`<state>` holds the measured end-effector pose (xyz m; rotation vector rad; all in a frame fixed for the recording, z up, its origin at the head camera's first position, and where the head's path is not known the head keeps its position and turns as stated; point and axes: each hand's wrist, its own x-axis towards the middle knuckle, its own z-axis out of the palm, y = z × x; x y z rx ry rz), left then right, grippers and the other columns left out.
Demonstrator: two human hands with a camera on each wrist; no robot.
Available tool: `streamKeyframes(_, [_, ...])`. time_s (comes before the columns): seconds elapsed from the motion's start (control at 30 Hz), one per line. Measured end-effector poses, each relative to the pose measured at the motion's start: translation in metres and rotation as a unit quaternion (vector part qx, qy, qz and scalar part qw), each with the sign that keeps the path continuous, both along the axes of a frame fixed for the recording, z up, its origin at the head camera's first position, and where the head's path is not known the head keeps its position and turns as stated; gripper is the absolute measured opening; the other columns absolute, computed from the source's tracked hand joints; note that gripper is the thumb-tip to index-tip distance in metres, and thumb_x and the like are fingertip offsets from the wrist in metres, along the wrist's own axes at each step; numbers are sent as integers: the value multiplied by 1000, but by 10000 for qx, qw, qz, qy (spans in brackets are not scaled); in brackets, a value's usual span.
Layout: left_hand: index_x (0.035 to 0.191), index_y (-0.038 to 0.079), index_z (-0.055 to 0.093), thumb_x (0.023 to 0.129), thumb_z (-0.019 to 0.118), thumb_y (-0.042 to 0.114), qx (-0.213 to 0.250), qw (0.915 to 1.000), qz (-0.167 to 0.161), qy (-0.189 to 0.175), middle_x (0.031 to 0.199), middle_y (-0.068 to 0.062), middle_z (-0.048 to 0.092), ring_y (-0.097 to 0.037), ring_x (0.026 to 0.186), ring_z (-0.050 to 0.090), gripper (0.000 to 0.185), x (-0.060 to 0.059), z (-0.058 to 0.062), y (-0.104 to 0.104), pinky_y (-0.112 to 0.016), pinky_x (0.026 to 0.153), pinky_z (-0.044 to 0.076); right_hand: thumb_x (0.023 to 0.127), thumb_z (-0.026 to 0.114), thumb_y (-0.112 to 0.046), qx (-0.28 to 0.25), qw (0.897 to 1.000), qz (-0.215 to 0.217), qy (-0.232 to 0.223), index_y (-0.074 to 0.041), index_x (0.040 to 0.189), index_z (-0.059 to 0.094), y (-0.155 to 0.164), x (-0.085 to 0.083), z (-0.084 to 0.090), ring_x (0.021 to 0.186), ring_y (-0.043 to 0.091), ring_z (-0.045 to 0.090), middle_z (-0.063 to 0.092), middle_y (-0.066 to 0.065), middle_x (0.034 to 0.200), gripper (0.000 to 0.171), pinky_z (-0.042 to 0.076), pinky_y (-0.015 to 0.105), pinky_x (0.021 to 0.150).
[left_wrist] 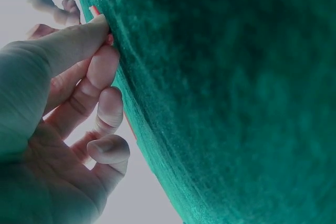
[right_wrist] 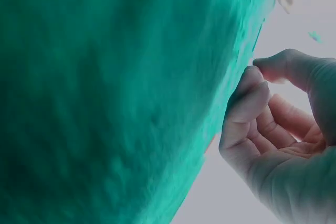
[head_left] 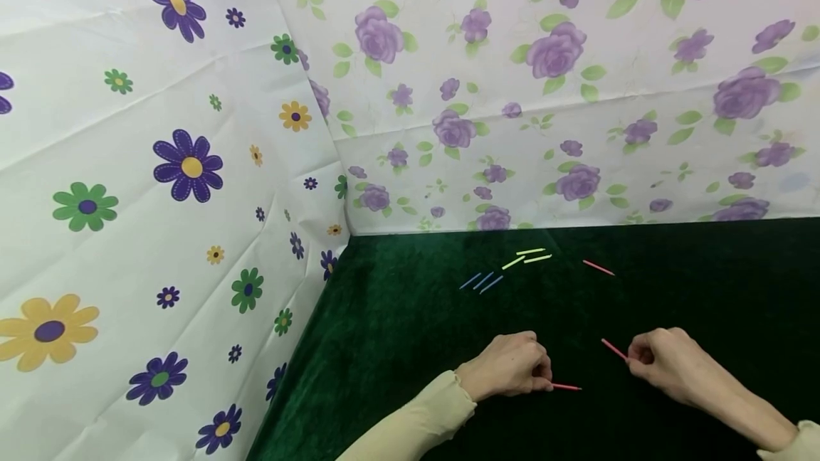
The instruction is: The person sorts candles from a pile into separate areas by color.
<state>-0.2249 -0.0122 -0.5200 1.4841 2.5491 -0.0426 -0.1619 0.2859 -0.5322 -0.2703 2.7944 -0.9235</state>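
Hands showed whole only from the head camera: left hand [head_left: 509,368] pinched a red stick [head_left: 566,387], right hand [head_left: 663,361] pinched another red stick [head_left: 613,348] on the green cloth [head_left: 397,333].

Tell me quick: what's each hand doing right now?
Left hand: pinching a red stick on the green cloth.
Right hand: pinching another red stick.
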Motion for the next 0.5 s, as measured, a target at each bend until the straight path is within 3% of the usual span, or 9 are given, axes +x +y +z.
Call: streamKeyframes(0.5, [99, 36, 81, 100, 78, 44, -23, 9999, 25, -123, 87, 23, 65, 5, 82, 48, 9, -2, 1, 0, -8, 65, 36, 102, 69, -14, 320, 9977, -146, 584, -7, 94, 76, 36, -53, 13, 61, 8, 52, 69, -1, 83, 12, 42, 27, 55])
